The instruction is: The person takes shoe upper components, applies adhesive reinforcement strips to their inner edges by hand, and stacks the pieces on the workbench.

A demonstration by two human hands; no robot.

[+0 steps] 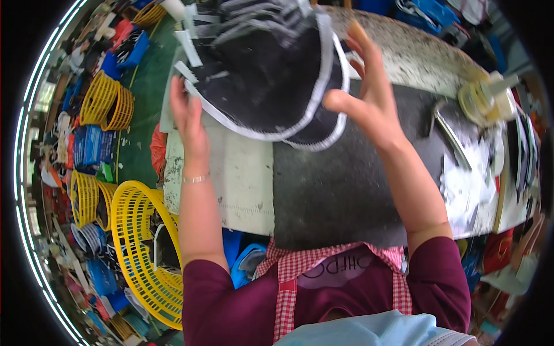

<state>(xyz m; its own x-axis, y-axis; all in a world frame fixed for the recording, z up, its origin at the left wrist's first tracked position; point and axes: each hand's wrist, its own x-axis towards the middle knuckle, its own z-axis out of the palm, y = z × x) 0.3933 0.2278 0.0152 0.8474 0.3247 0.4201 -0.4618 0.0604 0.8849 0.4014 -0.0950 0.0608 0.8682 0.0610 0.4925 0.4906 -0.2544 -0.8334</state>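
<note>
A bunch of black curved pieces with white stitched edging point(259, 95), resembling shoe uppers, lies over the far part of the worktable. Some layers overlap, and their far part is blurred. At the left edge of the pieces, beside pale strips point(187, 49), is my left hand point(190, 118), its fingers stretched upward. My right hand point(375, 95) stands at the right side with fingers spread and thumb pointing at the edging. Neither hand visibly grips the pieces, though contact at the edges is hard to tell.
A black mat point(340, 184) covers the table's middle. To its right are a hooked metal tool point(453, 138) and a clear container with yellowish contents point(482, 104). A large yellow basket point(130, 230) stands at left, with smaller yellow baskets point(98, 104) beyond it.
</note>
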